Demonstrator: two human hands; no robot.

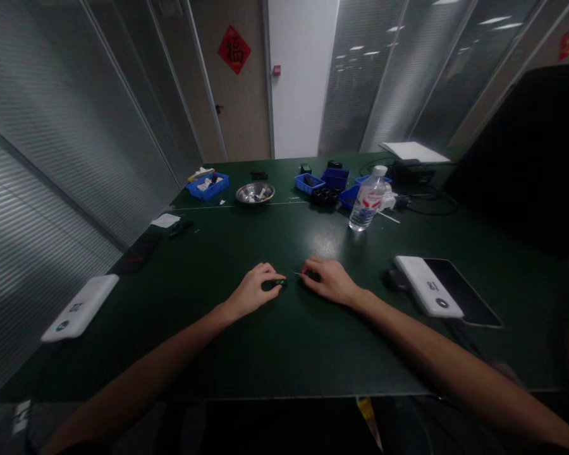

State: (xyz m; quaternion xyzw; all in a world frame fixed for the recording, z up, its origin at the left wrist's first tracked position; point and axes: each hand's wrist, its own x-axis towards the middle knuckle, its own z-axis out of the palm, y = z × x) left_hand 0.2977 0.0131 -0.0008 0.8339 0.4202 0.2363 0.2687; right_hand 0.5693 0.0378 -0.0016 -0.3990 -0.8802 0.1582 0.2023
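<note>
Both my hands rest on the dark green table (284, 341) near its middle. My left hand (256, 289) is closed in a pinch on a small dark part (279, 282) with a tiny green spot. My right hand (326, 279) is closed round a thin tool whose pale metal tip (298, 274) points left toward that part. The tip and the part lie a short gap apart. The fingers hide the tool's body.
White power bank (429, 286) and dark tablet (462, 291) at right. Another white power bank (79, 308) at the left edge. Water bottle (367, 201), metal bowl (255, 193) and blue bins (208, 186) stand farther back. A dark monitor (526, 151) at far right.
</note>
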